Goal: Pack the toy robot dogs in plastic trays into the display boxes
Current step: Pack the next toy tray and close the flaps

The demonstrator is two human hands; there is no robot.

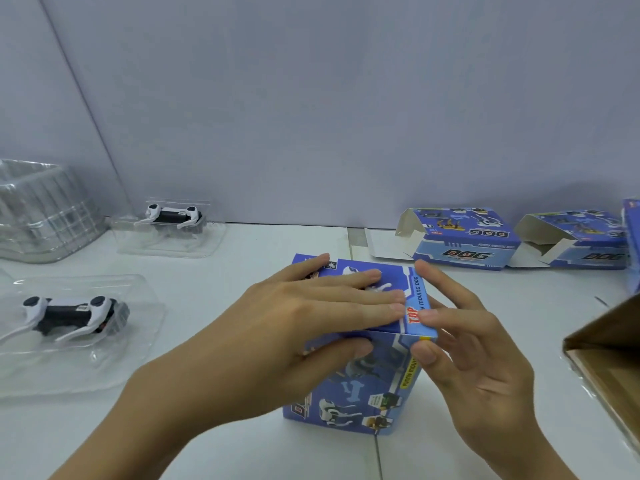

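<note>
1. Two hands worked on one blue display box (360,375), which stood upright on the white table (242,445) directly in front of us.
2. Our left hand (294,327) lay flat across the top of the box, fingers straight and pressing down, with the thumb against the front face. It held nothing.
3. Our right hand (464,344) met the right top edge of the box, fingertips pinching the side flap (420,306) printed "TOP" and "MOVING DOG".
4. We judged the step in hand to be closing the top of this box. Its contents were hidden, so we could not tell whether a tray was inside.
5. Two toy robot dogs remained unpacked on the left, each in a clear plastic tray: the near dog (69,317) and the far dog (173,218), well apart from the box.
6. Two open boxes, the nearer (464,240) and the farther (575,244), lay on their sides by the wall at right, flaps out.
7. A stack of clear trays (41,209) stood at far left; a brown carton (609,351) showed at the right edge.
8. The next move, in our judgement, called for seating the flap fully, setting the box aside, and then taking the near dog with its tray toward an open box.
</note>
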